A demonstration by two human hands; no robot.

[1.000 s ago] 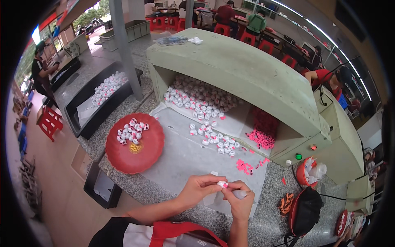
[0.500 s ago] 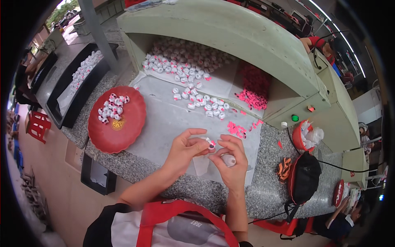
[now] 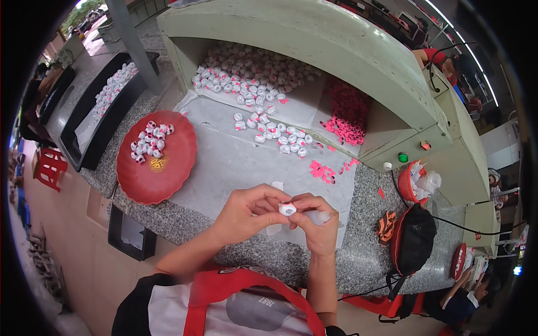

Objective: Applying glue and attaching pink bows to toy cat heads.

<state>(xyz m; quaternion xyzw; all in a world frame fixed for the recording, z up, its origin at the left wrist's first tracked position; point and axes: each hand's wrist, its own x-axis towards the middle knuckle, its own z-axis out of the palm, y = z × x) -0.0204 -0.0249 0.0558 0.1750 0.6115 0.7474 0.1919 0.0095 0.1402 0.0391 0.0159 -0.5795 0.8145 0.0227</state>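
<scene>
Both my hands meet above the near part of the paper-covered bench. Thumb and fingers of my left hand [image 3: 250, 209] pinch a small rounded white plastic piece [image 3: 287, 209] with a grey patch on its face. My right hand [image 3: 319, 234] is closed too, its fingertips against the same piece. A small translucent white bottle [image 3: 319, 217] lies in its grip, partly hidden by the fingers. On the left, a red scalloped plate [image 3: 179, 173] carries several white-and-pink pieces [image 3: 149, 143]. Loose white pieces [image 3: 284, 139] and flat pink bits [image 3: 322, 171] lie beyond my hands.
A pale green cabinet [image 3: 291, 39] arches over heaps of white and pink parts. At right are a red basket [image 3: 406, 187], a black bag [image 3: 416, 235] and an orange-black cloth item [image 3: 386, 225]. A long black tray [image 3: 84, 159] stands left. Other people sit around.
My hands have come closer together. The white piece has turned, showing a grey patch instead of its pink-and-black side. The bottle has tilted in my right hand.
</scene>
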